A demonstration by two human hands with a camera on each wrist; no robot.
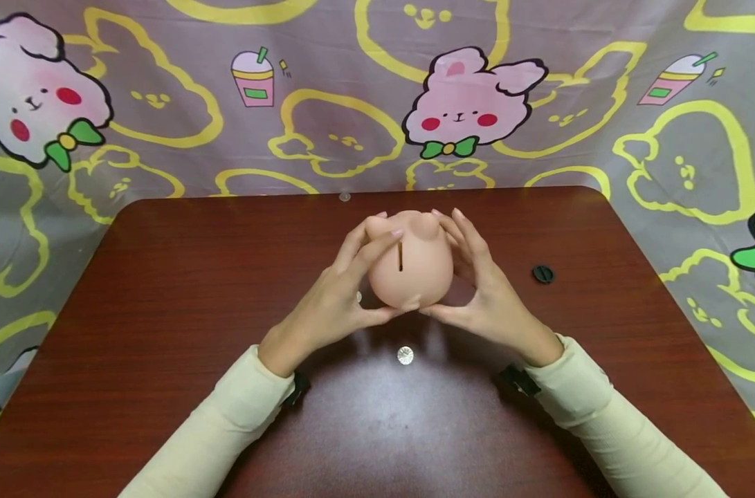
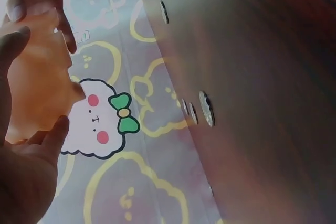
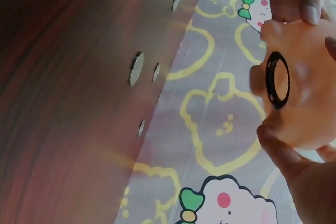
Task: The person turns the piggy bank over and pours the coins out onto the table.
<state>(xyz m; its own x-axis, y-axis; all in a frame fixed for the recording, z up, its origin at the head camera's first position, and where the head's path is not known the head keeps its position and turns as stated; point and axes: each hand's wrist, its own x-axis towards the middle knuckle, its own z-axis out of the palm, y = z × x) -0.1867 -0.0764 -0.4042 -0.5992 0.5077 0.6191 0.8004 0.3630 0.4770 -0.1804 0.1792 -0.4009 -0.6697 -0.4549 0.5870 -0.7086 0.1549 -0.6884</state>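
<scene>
Between both hands is a pinkish piggy bank (image 1: 414, 273), lifted off the table, with its dark coin slot facing up in the head view. My left hand (image 1: 327, 297) grips its left side, thumb low and fingers near an ear. The right hand (image 1: 495, 297) holds the opposite side, thumb beneath and fingers partly hidden behind it. In the right wrist view, a black-rimmed round hole (image 3: 277, 80) shows in the body of the piggy bank (image 3: 310, 93). A silvery coin (image 1: 405, 355) lies on the table below the hands.
A round black plug (image 1: 543, 274) lies on the brown table (image 1: 196, 290), right of the hands. One coin (image 1: 344, 196) is near the back edge; another coin (image 1: 358, 297) is partly hidden by the left hand. A patterned cloth (image 1: 352, 69) hangs behind the table.
</scene>
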